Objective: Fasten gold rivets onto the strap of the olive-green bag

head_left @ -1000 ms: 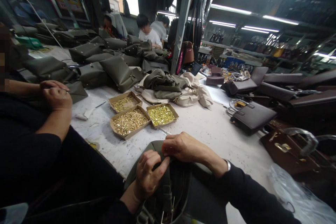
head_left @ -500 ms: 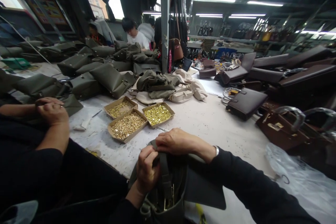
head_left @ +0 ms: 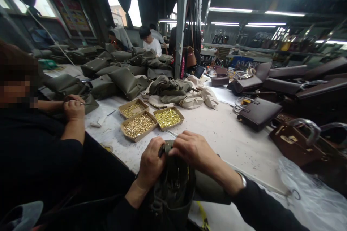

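A dark olive-green bag [head_left: 173,198] stands upright before me, its top gaping and a gold-coloured zip or fitting showing inside. My left hand [head_left: 151,162] is closed around the bag's far upper edge on the left. On the right of that same edge, my right hand [head_left: 193,151] pinches the material, fingers curled over it. A short strip of the bag's rim shows between the two hands. Part of the bag's dark flap [head_left: 211,187] spreads to the right under my right forearm. My fingertips are partly hidden.
Beyond my hands are three cardboard trays of small metal pieces, the nearest tray [head_left: 138,126] gold-coloured. Olive bags [head_left: 127,82] pile up at the back left. Brown handbags [head_left: 260,113] and clear plastic [head_left: 306,184] lie right. A co-worker's hands [head_left: 74,108] rest at left.
My view has swung left and up. My left hand has shifted its hold along the bag's rim, and the bag stands more squarely between both hands. The flap at right hangs lower.
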